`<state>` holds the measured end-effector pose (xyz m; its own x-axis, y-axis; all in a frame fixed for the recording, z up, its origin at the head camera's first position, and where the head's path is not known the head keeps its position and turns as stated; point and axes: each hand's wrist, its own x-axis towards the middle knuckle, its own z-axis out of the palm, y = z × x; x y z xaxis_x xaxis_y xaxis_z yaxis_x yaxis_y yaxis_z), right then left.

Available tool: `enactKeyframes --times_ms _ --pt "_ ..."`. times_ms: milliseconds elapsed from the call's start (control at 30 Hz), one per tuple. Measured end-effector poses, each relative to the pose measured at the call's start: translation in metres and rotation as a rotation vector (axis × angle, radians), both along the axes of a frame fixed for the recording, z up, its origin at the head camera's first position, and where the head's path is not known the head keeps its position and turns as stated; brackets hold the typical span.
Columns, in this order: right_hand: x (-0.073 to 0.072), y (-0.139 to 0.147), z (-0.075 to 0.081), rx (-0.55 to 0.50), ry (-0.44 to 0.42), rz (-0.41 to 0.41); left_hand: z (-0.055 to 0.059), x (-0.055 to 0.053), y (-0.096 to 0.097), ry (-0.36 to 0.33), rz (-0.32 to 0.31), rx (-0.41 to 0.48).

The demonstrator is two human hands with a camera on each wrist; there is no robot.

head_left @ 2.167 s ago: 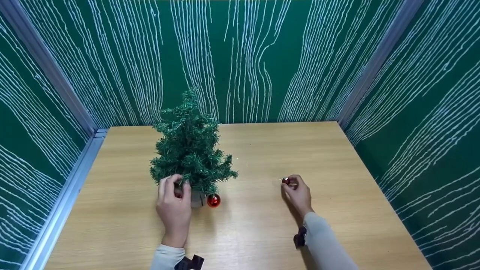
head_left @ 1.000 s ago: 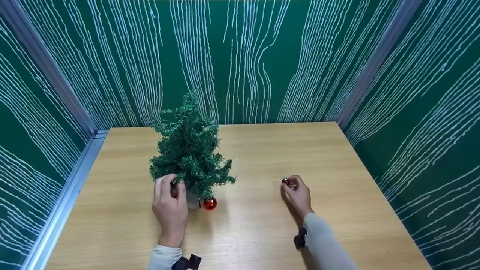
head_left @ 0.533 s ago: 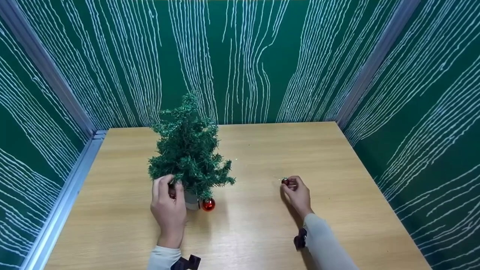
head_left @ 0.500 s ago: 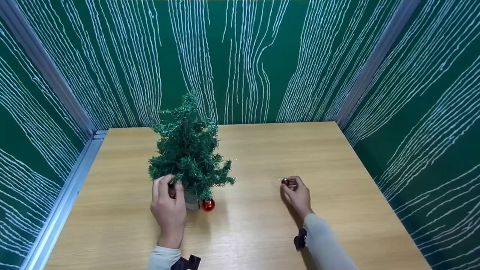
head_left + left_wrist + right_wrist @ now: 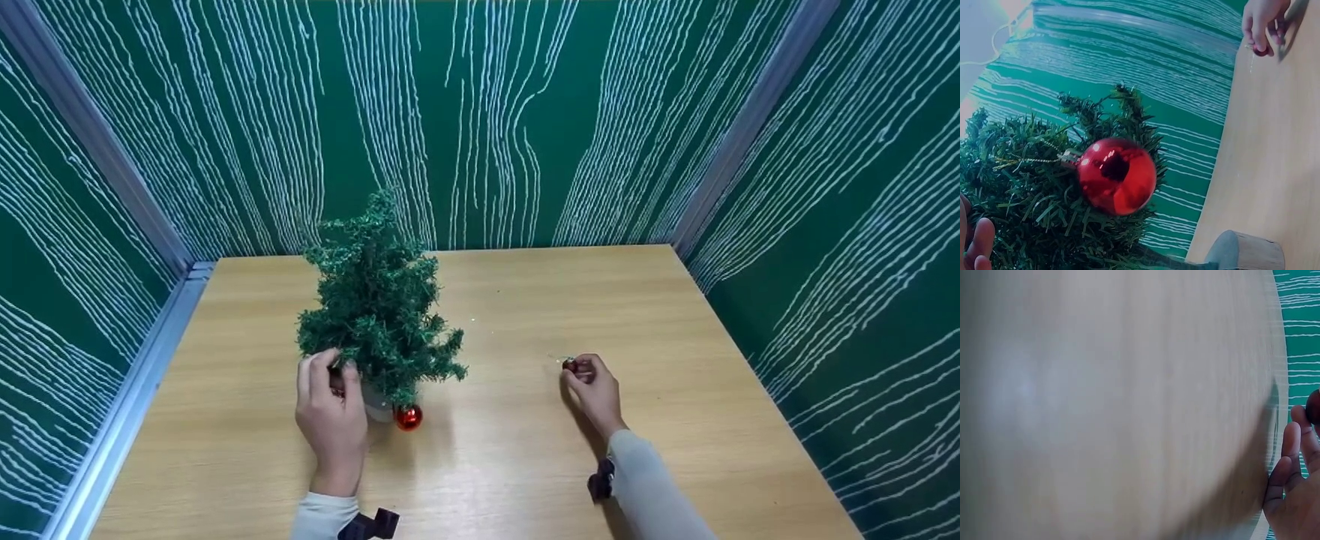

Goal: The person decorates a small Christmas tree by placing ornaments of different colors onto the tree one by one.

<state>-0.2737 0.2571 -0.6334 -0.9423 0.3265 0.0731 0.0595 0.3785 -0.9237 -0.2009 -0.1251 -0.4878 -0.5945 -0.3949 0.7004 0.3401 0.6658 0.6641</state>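
Note:
A small green artificial Christmas tree (image 5: pixel 379 300) stands on the table in a pale round base (image 5: pixel 1255 253). My left hand (image 5: pixel 332 427) grips a low branch on its near left side, thumb and fingers curled; a bit of dark red shows between them. A shiny red bauble (image 5: pixel 409 418) hangs by a gold cord from a low front branch, large in the left wrist view. Well to the right, my right hand (image 5: pixel 596 394) pinches a small dark red bauble (image 5: pixel 569 365) between thumb and fingertips. Its thin string sticks out to the left.
The wooden table (image 5: pixel 510 465) meets green walls (image 5: pixel 577 135) with white wavy lines at the back and sides. A metal rail (image 5: pixel 127 405) runs along the left edge. Dark wrist cameras (image 5: pixel 600 480) are strapped at both sleeves.
My left hand has shifted slightly left and toward me. The tree's lower part and the hanging bauble have moved the same way. My right hand stays nearly still with its bauble.

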Motion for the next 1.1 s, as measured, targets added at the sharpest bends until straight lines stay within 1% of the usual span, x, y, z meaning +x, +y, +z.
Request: enactKeyframes --times_ms 267,333,567,767,967,1100 --pt "0.004 0.002 0.003 0.004 0.015 0.024 -0.001 -0.001 -0.002 0.017 0.003 -0.013" --pt "0.005 0.003 0.003 0.011 0.017 0.027 0.000 0.000 -0.002 0.015 0.000 -0.015" --pt "0.006 0.006 0.005 -0.018 0.011 0.024 0.000 0.001 -0.001 0.001 -0.002 -0.001" --pt "0.009 0.005 0.006 -0.034 0.036 0.029 -0.001 0.002 -0.001 -0.010 -0.008 0.013" --pt "0.015 0.003 0.012 -0.021 0.039 0.050 -0.001 0.002 -0.001 0.000 0.000 0.014" --pt "0.018 0.001 0.016 -0.023 0.068 0.067 -0.001 0.003 -0.001 -0.005 0.006 0.005"
